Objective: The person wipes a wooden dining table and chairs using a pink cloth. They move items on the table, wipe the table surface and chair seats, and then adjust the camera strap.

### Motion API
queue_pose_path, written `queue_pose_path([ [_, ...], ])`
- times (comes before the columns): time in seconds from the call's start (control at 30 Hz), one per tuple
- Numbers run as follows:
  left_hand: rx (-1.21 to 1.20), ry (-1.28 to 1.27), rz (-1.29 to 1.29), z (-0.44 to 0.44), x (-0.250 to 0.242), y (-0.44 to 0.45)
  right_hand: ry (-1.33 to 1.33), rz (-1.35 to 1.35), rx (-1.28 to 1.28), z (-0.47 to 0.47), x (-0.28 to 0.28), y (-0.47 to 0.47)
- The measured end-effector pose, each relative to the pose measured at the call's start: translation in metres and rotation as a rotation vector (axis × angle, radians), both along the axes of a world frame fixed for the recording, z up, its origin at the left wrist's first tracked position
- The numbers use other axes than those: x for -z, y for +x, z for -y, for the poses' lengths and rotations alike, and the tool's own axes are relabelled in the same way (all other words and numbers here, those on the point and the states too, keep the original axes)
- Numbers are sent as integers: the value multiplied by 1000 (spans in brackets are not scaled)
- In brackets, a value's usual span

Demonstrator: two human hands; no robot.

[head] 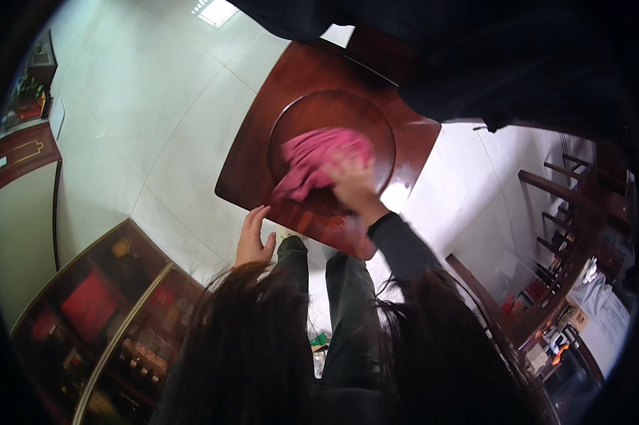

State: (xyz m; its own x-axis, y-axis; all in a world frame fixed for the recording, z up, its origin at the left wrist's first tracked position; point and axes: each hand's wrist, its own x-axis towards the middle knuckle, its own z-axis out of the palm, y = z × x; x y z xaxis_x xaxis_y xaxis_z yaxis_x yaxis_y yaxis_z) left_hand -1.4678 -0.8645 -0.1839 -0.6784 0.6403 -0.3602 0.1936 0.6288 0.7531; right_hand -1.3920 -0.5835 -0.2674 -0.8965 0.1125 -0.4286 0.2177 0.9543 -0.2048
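A crumpled pink cloth lies on the dark reddish wooden seat of what looks like a chair. A round groove rings the middle of that glossy seat, and the cloth is mostly inside it. My right hand presses down on the cloth and grips it, its fingers blurred and spread over the fabric. Beside the near left edge of the seat, my left hand is raised with nothing in it, fingers a little apart. Its wrist is hidden by hair.
Dark fabric covers the far right side. A glass-fronted cabinet stands at lower left, with red items inside. Wooden furniture lines the right, near a surface with a plastic bag. Pale floor tiles surround the seat.
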Motion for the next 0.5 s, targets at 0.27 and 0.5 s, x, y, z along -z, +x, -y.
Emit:
queue_pose_path([
  [0.27, 117, 35, 33, -18, 10, 20, 173, -282, 558, -143, 11, 27],
  [0.5, 136, 16, 24, -25, -1, 25, 163, -184, 460, -13, 16, 127],
])
